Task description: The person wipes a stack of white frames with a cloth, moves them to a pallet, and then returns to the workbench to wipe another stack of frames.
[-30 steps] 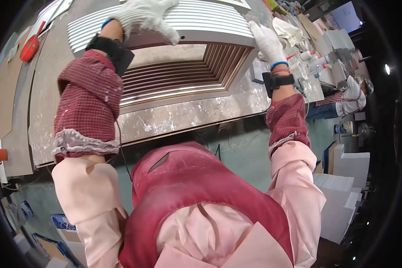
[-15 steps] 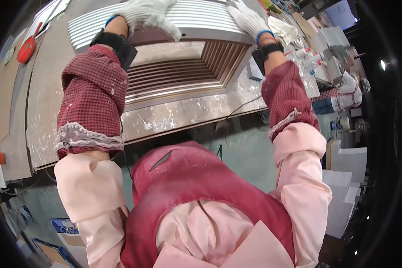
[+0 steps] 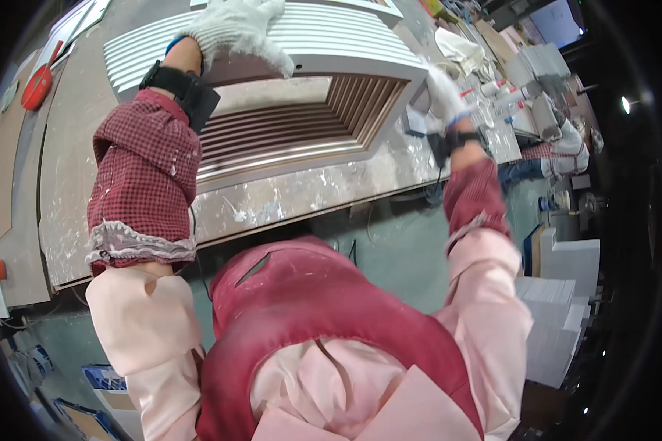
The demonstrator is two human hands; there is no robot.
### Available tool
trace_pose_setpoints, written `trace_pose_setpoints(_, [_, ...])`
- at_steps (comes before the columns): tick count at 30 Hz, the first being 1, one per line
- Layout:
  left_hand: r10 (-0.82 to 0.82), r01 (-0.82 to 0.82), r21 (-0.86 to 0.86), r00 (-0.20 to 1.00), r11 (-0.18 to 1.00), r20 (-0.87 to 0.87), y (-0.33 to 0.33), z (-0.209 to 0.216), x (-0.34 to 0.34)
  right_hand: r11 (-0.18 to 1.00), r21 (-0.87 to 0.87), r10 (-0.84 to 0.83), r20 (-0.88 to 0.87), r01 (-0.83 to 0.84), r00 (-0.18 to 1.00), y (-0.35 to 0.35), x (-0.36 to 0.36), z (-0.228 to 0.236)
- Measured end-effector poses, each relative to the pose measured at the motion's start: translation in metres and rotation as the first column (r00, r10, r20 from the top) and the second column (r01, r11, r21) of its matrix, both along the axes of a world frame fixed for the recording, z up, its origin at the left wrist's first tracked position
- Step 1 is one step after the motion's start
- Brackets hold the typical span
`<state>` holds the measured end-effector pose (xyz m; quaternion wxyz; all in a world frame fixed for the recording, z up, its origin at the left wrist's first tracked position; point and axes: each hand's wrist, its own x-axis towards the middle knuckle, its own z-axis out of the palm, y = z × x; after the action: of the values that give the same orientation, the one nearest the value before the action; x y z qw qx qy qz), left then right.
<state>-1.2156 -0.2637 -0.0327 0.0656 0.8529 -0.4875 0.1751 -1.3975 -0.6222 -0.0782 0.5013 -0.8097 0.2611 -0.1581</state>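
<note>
A light grey, ribbed rectangular frame [image 3: 353, 42] rests on the workbench in front of me; its hollow middle shows brown-shadowed ribs inside. My left hand [image 3: 239, 37], in a white knit glove, lies on the frame's ribbed upper face with fingers spread. Off the frame's right end is my right hand [image 3: 443, 92], also gloved and smeared by motion, so its fingers do not show clearly. It is nearest to a small pale block [image 3: 415, 121] and the bottles beside it. I see nothing in my left hand.
Several bottles [image 3: 504, 110] and a crumpled white cloth [image 3: 460, 50] lie on the right of the bench [image 3: 272, 202]. A red long-handled tool [image 3: 37, 88] is at the left. Another frame's edge [image 3: 371, 6] shows at the back. Another person [image 3: 566, 151] is at far right.
My right hand has come off the frame's right end and moved right and toward me. My left hand stays on the frame.
</note>
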Motion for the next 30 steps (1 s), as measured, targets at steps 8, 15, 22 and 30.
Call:
trace_pose_setpoints(8, [-0.054, 0.052, 0.019, 0.995, 0.998, 0.082, 0.007, -0.001, 0.016, 0.649, 0.721, -0.191, 0.464, -0.244, 0.865, 0.062, -0.038, -0.124])
trace_pose_setpoints(15, [-0.082, 0.080, 0.108, 0.997, 0.991, 0.012, 0.002, 0.000, 0.016, 0.951, -0.310, 0.180, 0.598, 0.018, 0.781, 0.050, -0.028, -0.021])
trace_pose_setpoints(22, [-0.030, 0.022, 0.108, 0.997, 0.994, 0.077, -0.002, 0.007, 0.005, 0.853, 0.497, -0.292, 0.201, 0.159, 0.935, 0.064, -0.049, -0.183])
trace_pose_setpoints(30, [-0.032, 0.034, 0.067, 0.999, 0.997, -0.021, 0.010, 0.008, 0.003, 0.976, 0.098, 0.068, 0.710, -0.193, 0.701, 0.045, -0.007, -0.028])
